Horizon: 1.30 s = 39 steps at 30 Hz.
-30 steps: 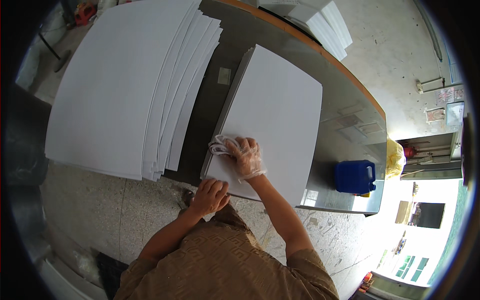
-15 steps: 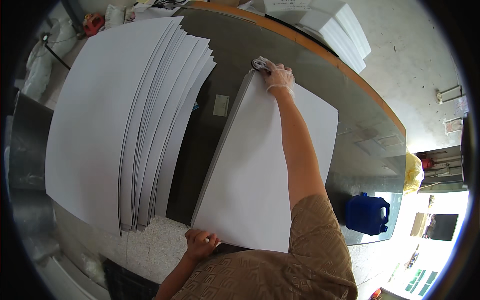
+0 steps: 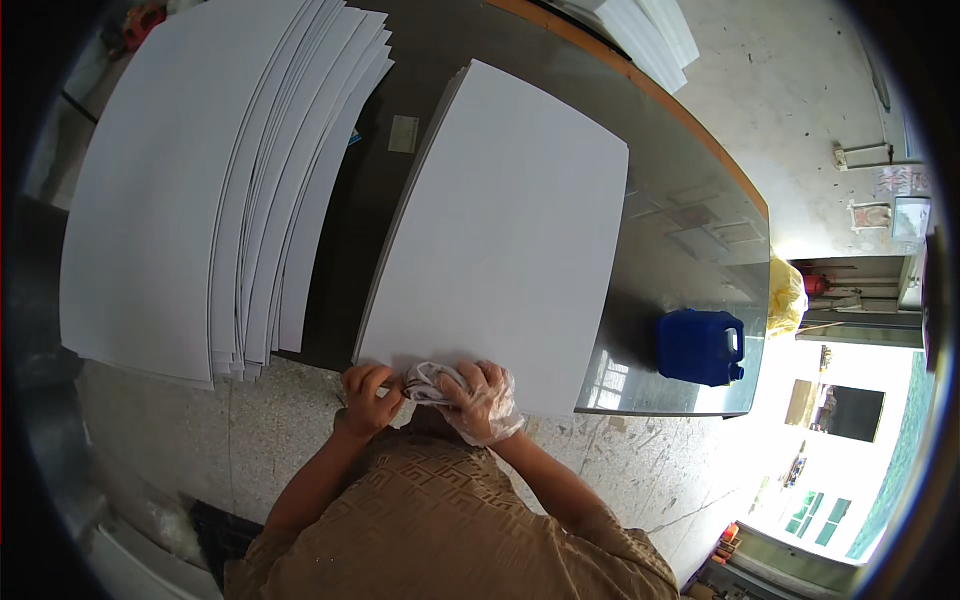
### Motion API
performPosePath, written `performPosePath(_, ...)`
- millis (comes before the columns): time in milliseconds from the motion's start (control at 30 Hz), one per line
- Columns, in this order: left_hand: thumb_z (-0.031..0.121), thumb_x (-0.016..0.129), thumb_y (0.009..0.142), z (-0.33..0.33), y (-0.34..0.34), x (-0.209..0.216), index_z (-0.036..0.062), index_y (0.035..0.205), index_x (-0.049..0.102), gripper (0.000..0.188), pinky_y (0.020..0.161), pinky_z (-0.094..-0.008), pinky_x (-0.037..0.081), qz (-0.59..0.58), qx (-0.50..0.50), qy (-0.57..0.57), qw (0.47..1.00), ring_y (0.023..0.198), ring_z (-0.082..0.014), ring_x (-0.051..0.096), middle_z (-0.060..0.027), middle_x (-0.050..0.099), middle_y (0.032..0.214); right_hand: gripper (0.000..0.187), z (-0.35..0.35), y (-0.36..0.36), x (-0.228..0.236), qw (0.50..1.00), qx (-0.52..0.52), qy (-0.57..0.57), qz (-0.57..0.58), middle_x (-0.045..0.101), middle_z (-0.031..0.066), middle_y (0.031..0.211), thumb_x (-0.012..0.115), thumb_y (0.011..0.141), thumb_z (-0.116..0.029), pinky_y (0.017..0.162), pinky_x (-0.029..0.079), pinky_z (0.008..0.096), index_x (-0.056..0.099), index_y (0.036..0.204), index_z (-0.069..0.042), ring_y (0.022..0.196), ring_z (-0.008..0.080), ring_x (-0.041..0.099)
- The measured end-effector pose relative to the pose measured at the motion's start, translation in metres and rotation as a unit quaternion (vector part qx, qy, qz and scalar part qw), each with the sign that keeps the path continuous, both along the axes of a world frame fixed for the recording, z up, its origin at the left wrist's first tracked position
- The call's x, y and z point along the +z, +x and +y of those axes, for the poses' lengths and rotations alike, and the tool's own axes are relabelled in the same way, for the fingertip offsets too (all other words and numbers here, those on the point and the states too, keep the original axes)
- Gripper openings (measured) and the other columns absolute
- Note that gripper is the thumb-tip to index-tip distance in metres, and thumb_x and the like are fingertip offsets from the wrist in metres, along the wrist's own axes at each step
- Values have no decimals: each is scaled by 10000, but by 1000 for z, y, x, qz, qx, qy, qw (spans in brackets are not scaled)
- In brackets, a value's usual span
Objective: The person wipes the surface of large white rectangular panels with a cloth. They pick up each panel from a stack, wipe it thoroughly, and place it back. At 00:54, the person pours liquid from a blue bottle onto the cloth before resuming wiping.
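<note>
A stack of large white sheets [image 3: 490,240] lies at an angle on the dark glossy table [image 3: 650,290] in front of me. My left hand [image 3: 368,400], bare, is curled closed over the stack's near edge by its left corner. Right beside it, my right hand [image 3: 485,403] wears a loose clear plastic glove. Its fingers are closed round a crumpled white cloth with a dark edge [image 3: 432,382], which rests at the near edge of the top sheet. The sheet's upper face looks plain and flat.
A second, fanned pile of white sheets [image 3: 180,190] covers the table's left side, overhanging its near edge. A small pale label [image 3: 403,134] lies between the piles. On the right stands a blue jerrycan [image 3: 700,347]. White foam-like blocks [image 3: 650,35] sit beyond the table's orange-brown rim.
My right hand has come from the stack's far left corner back to the near edge with the cloth, next to my left hand. The whole view has shifted.
</note>
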State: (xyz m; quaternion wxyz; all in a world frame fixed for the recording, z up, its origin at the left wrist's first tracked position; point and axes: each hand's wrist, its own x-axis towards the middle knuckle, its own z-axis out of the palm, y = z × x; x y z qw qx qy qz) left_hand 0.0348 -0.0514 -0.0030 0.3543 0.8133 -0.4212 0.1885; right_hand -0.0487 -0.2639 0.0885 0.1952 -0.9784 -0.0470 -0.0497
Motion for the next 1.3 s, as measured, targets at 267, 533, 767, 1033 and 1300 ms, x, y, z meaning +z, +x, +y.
performPosePath(267, 169, 823, 759, 3, -8, -1, 164, 1068, 629, 365, 886, -449, 395, 9, 31, 13, 999, 1049, -263, 522, -48, 537, 1110, 431, -136, 184, -21, 990, -116, -75, -41, 611, 165, 1163, 787, 800, -294, 953, 451, 509, 676, 1202, -189, 1105, 401, 529)
performPosePath(533, 147, 807, 742, -1, -24, 5, 149, 1047, 626, 355, 875, -470, 400, 23, 81, 21, 996, 1012, -269, 533, -69, 533, 1121, 475, -293, 377, -17, 947, -275, -155, -51, 642, 115, 1190, 629, 909, -504, 957, 483, 452, 639, 1310, -248, 1096, 375, 569)
performPosePath(767, 172, 787, 797, 5, -16, -1, 143, 1094, 622, 341, 895, -483, 371, 4, 49, 34, 998, 1051, -289, 489, -87, 519, 1162, 558, -176, 161, -14, 983, -156, -98, -24, 575, 182, 1264, 692, 841, -502, 998, 405, 535, 627, 1308, -203, 1178, 431, 475)
performPosePath(1033, 208, 769, 835, 4, 1, -17, 167, 1139, 615, 343, 902, -487, 349, -15, 5, 17, 1000, 1074, -297, 454, -83, 506, 1169, 661, -59, -59, -1, 995, -96, -24, -4, 525, 112, 1178, 866, 637, -340, 801, 430, 511, 602, 1239, -277, 1052, 363, 506)
performPosePath(1300, 233, 764, 822, 10, -8, -14, 170, 1073, 612, 300, 880, -465, 356, -26, 11, 46, 999, 1038, -279, 477, -78, 512, 1129, 466, -238, 149, -14, 975, -191, -106, -38, 619, 160, 1125, 791, 795, -367, 896, 483, 499, 685, 1208, -176, 1057, 395, 539)
